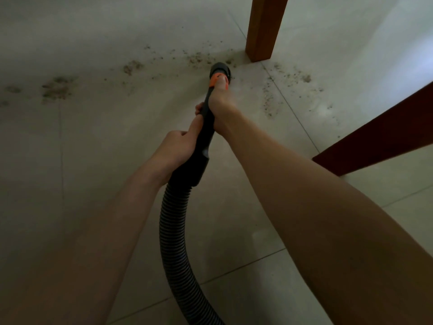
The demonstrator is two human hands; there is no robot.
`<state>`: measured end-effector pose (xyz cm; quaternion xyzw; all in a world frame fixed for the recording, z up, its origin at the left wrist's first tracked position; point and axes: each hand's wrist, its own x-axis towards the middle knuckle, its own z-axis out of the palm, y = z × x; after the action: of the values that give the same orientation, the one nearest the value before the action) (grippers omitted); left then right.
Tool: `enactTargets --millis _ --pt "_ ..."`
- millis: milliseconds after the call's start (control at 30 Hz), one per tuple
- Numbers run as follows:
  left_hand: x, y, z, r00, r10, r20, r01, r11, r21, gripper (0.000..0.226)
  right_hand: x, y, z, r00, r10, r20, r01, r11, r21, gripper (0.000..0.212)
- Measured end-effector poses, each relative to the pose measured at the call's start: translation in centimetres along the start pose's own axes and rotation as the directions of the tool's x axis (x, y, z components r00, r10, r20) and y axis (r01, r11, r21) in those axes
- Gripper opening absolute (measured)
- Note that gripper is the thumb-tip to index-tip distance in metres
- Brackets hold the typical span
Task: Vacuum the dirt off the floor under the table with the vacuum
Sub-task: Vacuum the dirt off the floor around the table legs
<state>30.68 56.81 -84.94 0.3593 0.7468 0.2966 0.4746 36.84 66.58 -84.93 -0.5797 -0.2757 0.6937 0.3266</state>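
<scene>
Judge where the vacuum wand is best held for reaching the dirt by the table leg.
Grip the rigid black wand from above, one hand on each side, as now: right hand forward near the orange collar to steer the nozzle, left hand back near the cuff. The ribbed hose bends, so it likely gives poor control.
</scene>
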Motion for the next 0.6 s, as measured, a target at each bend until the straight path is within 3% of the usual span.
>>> enactTargets --millis 133,400,600 --pt "0.3 1.4 0.1 0.999 0.037 0.012 -0.037 0.997 0.06 0.063 0.0 -0.8 -0.7 1.0 0.012 -0.003 -0.012 0.999 0.044 0.062" --pt "0.4 2.4 0.4 0.997 0.08 -0.001 -0.079 0.979 0.19 0.061 -1.6 -1.0 -2.9 0.985 0.036 0.167 -0.078 0.964 0.255 0.057" --pt "0.2 3.8 0.5 1.0 0.014 0.02 -0.017 0.987 0.159 0.057 -3.2 -0.3 -4.6 0.966 0.04 0.254 -0.098 0.971 0.218 0.053"
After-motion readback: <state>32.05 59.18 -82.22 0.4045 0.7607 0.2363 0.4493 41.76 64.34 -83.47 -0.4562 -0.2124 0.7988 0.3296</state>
